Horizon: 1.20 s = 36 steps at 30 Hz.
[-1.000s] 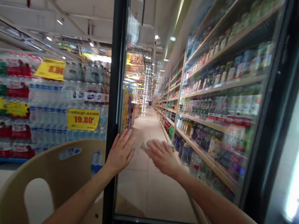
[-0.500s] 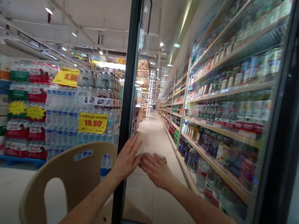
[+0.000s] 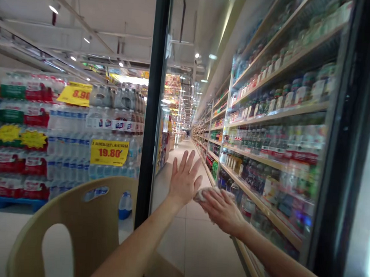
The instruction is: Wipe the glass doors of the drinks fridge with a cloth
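I face an open glass fridge door (image 3: pixel 261 131) with a black frame (image 3: pixel 152 111). My left hand (image 3: pixel 184 180) lies flat on the glass, fingers spread and pointing up. Just to its right, my right hand (image 3: pixel 222 208) presses a small pale cloth (image 3: pixel 204 193) against the glass, fingers stretched over it. The glass reflects shelves of bottled drinks and shows the aisle floor behind it.
A tan plastic chair (image 3: pixel 81 220) stands at the lower left, before the door's edge. Stacked packs of bottled water (image 3: pixel 67 138) with yellow price signs (image 3: pixel 109 151) fill the left. A long tiled aisle (image 3: pixel 186 155) runs ahead. The fridge frame (image 3: pixel 352 146) rises at the right.
My left hand moved right from the door's edge onto the glass and spread its fingers. My right hand with the cloth slid right and slightly up on the glass.
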{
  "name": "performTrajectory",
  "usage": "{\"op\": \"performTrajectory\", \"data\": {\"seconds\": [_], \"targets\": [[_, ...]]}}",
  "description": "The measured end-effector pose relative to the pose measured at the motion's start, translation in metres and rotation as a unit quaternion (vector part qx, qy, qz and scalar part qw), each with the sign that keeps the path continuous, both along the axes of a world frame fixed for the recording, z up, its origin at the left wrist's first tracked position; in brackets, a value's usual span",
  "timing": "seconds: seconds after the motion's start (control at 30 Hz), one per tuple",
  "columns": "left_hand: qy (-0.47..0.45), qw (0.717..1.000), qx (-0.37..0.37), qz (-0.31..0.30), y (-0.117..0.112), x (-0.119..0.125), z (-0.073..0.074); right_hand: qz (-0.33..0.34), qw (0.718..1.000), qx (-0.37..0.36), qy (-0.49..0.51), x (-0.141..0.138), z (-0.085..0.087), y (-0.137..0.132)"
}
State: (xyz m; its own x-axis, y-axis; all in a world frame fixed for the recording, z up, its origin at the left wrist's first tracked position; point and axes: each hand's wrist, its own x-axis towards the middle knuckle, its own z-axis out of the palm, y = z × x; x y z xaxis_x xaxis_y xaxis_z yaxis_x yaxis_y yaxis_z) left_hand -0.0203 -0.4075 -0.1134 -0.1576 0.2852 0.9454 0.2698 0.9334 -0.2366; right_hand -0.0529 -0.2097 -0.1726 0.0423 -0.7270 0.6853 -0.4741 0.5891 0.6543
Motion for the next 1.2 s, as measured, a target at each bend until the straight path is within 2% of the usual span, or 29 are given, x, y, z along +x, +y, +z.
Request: {"op": "performTrajectory", "data": {"seconds": [0.03, 0.07, 0.17, 0.2, 0.23, 0.27, 0.3, 0.4, 0.43, 0.47, 0.5, 0.53, 0.6, 0.67, 0.7, 0.77, 0.83, 0.87, 0.9, 0.93, 1.0, 1.07, 1.1, 1.13, 1.2], "targets": [[0.004, 1.000, 0.003, 0.004, 0.003, -0.002, 0.000, -0.001, 1.000, -0.002, 0.014, -0.001, 0.007, 0.011], [0.010, 1.000, 0.004, 0.010, 0.005, -0.005, 0.000, -0.010, 0.999, -0.038, 0.028, -0.003, 0.021, 0.022], [0.043, 0.999, -0.001, 0.024, 0.007, -0.010, -0.004, -0.062, 0.966, -0.246, 0.051, -0.009, 0.074, 0.045], [0.051, 0.998, -0.003, 0.027, 0.007, -0.010, -0.004, -0.073, 0.953, -0.289, 0.051, -0.009, 0.084, 0.048], [0.056, 0.998, -0.004, 0.029, 0.007, -0.010, -0.004, -0.078, 0.948, -0.305, 0.047, -0.008, 0.085, 0.049], [0.060, 0.998, -0.005, 0.030, 0.007, -0.009, -0.004, -0.072, 0.952, -0.294, 0.044, -0.006, 0.077, 0.048], [0.061, 0.998, -0.006, 0.030, 0.007, -0.008, -0.003, -0.059, 0.963, -0.260, 0.040, -0.003, 0.062, 0.046], [0.053, 0.998, -0.004, 0.025, 0.007, -0.006, -0.002, -0.001, 0.995, -0.093, 0.020, 0.008, 0.005, 0.039], [0.051, 0.998, -0.003, 0.022, 0.006, -0.006, -0.002, 0.014, 0.998, -0.053, 0.013, 0.009, -0.007, 0.038], [0.050, 0.999, -0.001, 0.019, 0.006, -0.008, -0.002, 0.020, 0.999, -0.039, 0.007, 0.009, -0.012, 0.038], [0.051, 0.999, 0.000, 0.018, 0.006, -0.009, -0.003, 0.017, 0.998, -0.058, 0.005, 0.007, -0.009, 0.037], [0.054, 0.998, 0.000, 0.019, 0.005, -0.011, -0.003, 0.006, 0.994, -0.108, 0.008, 0.005, -0.002, 0.037], [0.061, 0.998, -0.002, 0.026, 0.005, -0.015, -0.004, -0.027, 0.968, -0.250, 0.018, 0.001, 0.018, 0.033], [0.067, 0.997, -0.004, 0.029, 0.004, -0.017, -0.004, -0.051, 0.941, -0.334, 0.018, -0.001, 0.026, 0.025], [0.070, 0.997, -0.004, 0.028, 0.004, -0.018, -0.003, -0.049, 0.943, -0.330, 0.016, -0.001, 0.021, 0.020], [0.075, 0.997, -0.004, 0.024, 0.004, -0.019, -0.003, -0.023, 0.971, -0.236, 0.008, 0.000, 0.001, 0.016], [0.074, 0.997, -0.004, 0.024, 0.003, -0.019, -0.003, -0.002, 0.990, -0.141, 0.004, -0.002, -0.022, 0.026], [0.074, 0.997, -0.004, 0.026, 0.003, -0.020, -0.003, -0.004, 0.991, -0.132, 0.006, -0.004, -0.028, 0.037], [0.074, 0.997, -0.003, 0.028, 0.003, -0.021, -0.004, -0.016, 0.987, -0.158, 0.013, -0.008, -0.029, 0.051], [0.073, 0.997, -0.002, 0.029, 0.003, -0.022, -0.004, -0.034, 0.975, -0.216, 0.025, -0.012, -0.025, 0.067], [0.072, 0.997, 0.001, 0.030, 0.003, -0.023, -0.005, -0.070, 0.926, -0.367, 0.056, -0.020, -0.008, 0.090], [0.069, 0.997, 0.003, 0.027, 0.003, -0.024, -0.005, -0.085, 0.876, -0.468, 0.076, -0.023, 0.007, 0.094], [0.068, 0.997, 0.002, 0.026, 0.002, -0.024, -0.005, -0.085, 0.871, -0.478, 0.076, -0.022, 0.010, 0.087], [0.069, 0.997, 0.001, 0.025, 0.002, -0.023, -0.005, -0.079, 0.884, -0.456, 0.070, -0.019, 0.010, 0.077], [0.071, 0.997, -0.001, 0.025, 0.002, -0.022, -0.004, -0.054, 0.944, -0.322, 0.044, -0.013, -0.001, 0.055]]}}
